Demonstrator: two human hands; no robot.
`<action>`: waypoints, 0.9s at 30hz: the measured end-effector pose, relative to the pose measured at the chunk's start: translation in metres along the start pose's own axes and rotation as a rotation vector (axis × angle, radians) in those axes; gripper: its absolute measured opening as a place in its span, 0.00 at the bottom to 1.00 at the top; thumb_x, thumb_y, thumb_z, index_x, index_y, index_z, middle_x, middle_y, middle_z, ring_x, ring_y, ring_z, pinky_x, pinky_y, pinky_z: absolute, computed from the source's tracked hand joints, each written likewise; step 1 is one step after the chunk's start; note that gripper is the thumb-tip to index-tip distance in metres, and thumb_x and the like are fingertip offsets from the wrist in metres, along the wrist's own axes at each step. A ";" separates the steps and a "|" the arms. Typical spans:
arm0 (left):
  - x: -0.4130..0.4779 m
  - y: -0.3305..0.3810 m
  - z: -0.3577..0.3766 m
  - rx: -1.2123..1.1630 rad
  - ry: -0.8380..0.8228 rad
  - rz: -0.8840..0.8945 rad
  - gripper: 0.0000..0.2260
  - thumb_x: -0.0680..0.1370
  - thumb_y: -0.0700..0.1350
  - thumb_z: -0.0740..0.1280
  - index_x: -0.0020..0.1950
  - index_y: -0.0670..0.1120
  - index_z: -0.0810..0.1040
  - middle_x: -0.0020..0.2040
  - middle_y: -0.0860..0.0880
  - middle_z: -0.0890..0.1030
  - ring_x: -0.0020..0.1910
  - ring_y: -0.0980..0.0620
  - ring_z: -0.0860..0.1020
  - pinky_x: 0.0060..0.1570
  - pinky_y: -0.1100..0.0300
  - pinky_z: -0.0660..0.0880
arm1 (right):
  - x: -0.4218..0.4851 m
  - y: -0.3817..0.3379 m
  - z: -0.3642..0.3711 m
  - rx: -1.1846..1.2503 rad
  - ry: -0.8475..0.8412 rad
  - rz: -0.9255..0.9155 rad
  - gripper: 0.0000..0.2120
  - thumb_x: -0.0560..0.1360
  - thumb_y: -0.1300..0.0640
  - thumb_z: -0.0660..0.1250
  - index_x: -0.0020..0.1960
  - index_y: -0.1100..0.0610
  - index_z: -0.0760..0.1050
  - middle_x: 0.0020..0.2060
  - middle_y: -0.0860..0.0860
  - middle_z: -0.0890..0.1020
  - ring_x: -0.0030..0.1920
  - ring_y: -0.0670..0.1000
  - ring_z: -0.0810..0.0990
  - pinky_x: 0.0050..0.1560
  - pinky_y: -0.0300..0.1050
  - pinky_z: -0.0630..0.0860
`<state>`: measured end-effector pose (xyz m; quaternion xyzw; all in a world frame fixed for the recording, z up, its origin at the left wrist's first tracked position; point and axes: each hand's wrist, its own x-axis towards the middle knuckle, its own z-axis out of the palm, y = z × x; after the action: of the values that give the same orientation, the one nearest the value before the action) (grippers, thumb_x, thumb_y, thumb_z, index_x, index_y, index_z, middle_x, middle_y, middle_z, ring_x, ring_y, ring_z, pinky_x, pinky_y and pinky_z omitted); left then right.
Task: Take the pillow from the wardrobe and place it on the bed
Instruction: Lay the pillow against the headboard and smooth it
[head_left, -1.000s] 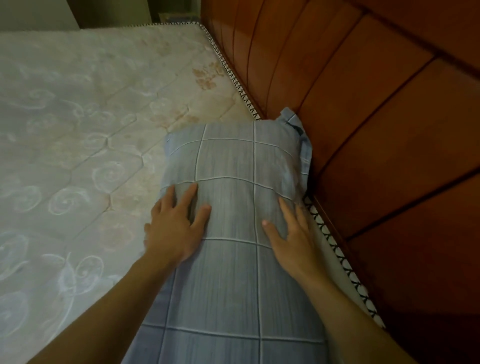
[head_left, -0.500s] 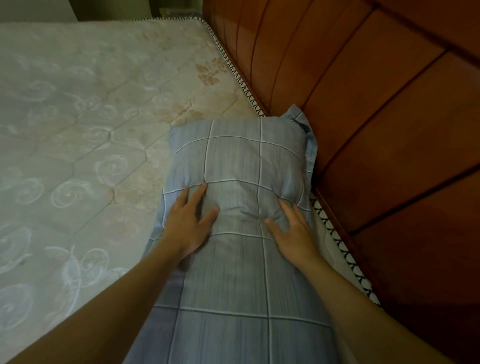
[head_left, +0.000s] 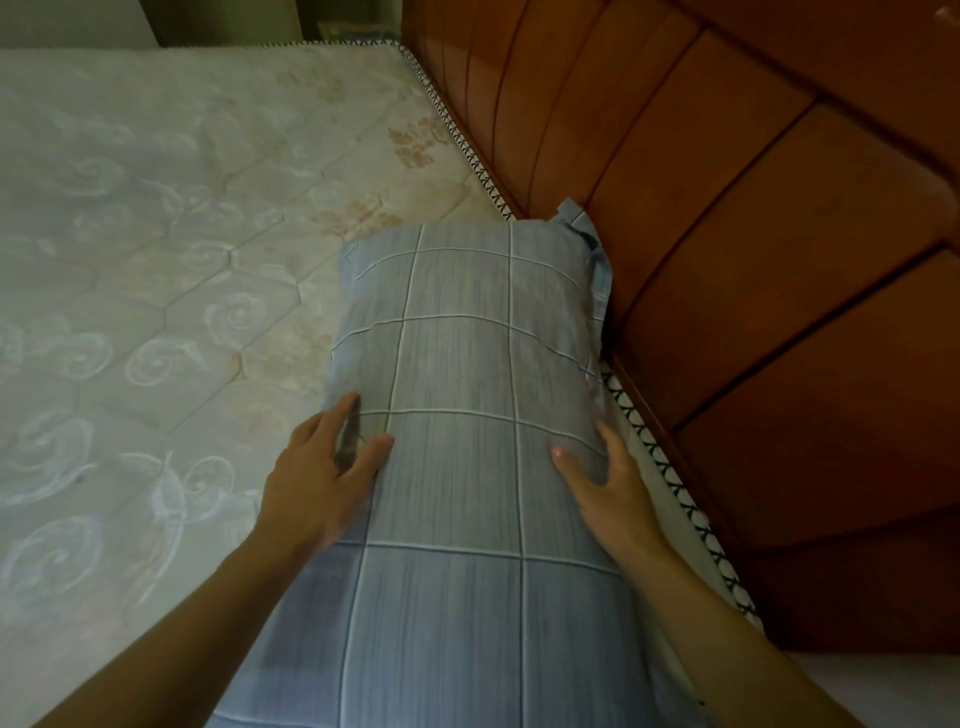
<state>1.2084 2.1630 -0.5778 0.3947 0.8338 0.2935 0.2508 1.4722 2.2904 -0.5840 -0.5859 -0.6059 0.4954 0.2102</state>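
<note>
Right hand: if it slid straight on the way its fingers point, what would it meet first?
The right hand rests on the pillow, so more pillow first; beyond that, probably the headboard.

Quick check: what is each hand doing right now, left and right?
Left hand: open, fingers resting straight on the left edge of the pillow.
Right hand: open, fingers flat against the pillow's right edge.

The left hand (head_left: 317, 483) slides outward to the left edge of the pillow (head_left: 467, 338) and the right hand (head_left: 608, 499) to its right edge (the hollow pressed between them smooths out).
</note>
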 end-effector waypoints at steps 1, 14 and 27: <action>-0.006 -0.003 0.000 -0.005 -0.003 -0.007 0.34 0.74 0.67 0.57 0.77 0.54 0.60 0.75 0.43 0.67 0.70 0.41 0.70 0.67 0.45 0.67 | -0.006 0.003 -0.001 0.008 -0.005 0.021 0.40 0.72 0.35 0.68 0.78 0.42 0.55 0.75 0.46 0.66 0.68 0.45 0.67 0.64 0.43 0.66; -0.040 -0.019 0.015 -0.040 -0.024 -0.245 0.46 0.65 0.80 0.47 0.78 0.58 0.53 0.70 0.37 0.74 0.66 0.33 0.73 0.65 0.40 0.68 | -0.042 0.020 -0.002 0.174 -0.041 0.191 0.46 0.64 0.28 0.69 0.77 0.39 0.58 0.71 0.48 0.72 0.64 0.50 0.74 0.62 0.46 0.72; -0.055 0.012 0.048 -0.298 0.018 -0.273 0.37 0.71 0.76 0.52 0.76 0.59 0.62 0.70 0.44 0.75 0.67 0.38 0.73 0.67 0.44 0.67 | -0.020 -0.010 -0.038 0.151 -0.037 0.027 0.39 0.65 0.31 0.71 0.73 0.40 0.67 0.58 0.39 0.76 0.55 0.40 0.76 0.47 0.35 0.72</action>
<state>1.2769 2.1386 -0.5928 0.2339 0.8292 0.3804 0.3363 1.5031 2.2868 -0.5531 -0.5672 -0.5628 0.5531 0.2358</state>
